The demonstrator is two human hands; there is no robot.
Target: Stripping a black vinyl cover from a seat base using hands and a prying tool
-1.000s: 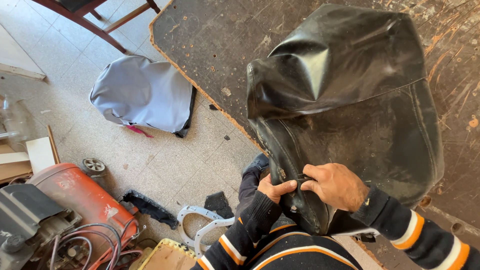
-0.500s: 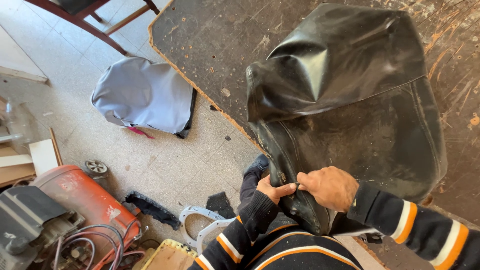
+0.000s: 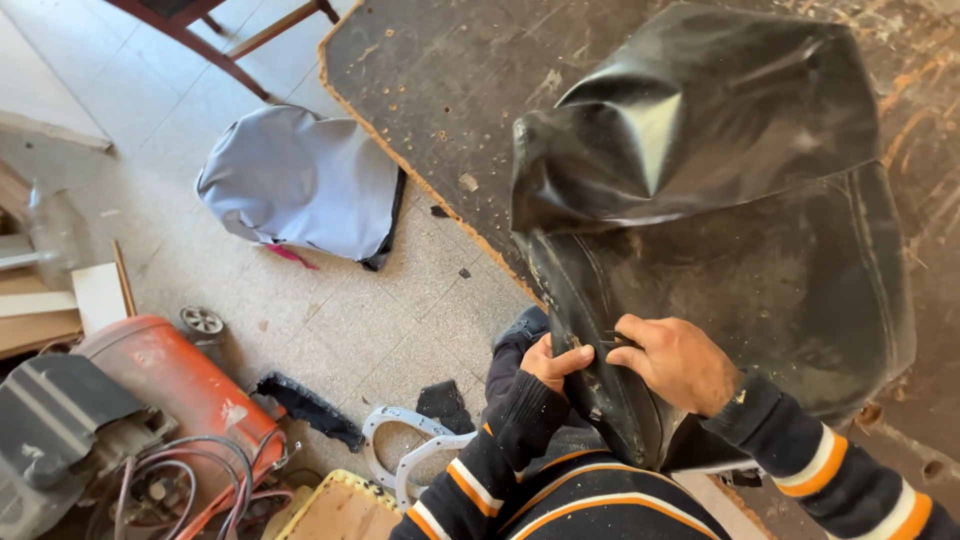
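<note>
A large black vinyl seat cover (image 3: 720,220) lies over a seat form on the dark worn worktable (image 3: 450,90), its top part folded and creased. My left hand (image 3: 548,362) pinches the cover's near edge from the left side. Pressed on the same edge from the right, my right hand (image 3: 678,362) has its fingers curled over the black material. Both hands sit close together at the seat's near lower corner, which hangs off the table edge. Striped dark sleeves with orange and white bands cover both forearms.
On the tiled floor lie a grey seat cover (image 3: 295,180), black scraps (image 3: 305,410) and a white metal frame (image 3: 405,450). A red compressor (image 3: 170,400) with hoses stands at lower left. Wooden boards (image 3: 60,300) and a chair leg (image 3: 200,40) are at the left and top.
The view has shifted slightly. My hands stay on the cover's near edge, with the right hand's fingers moved a little along it.
</note>
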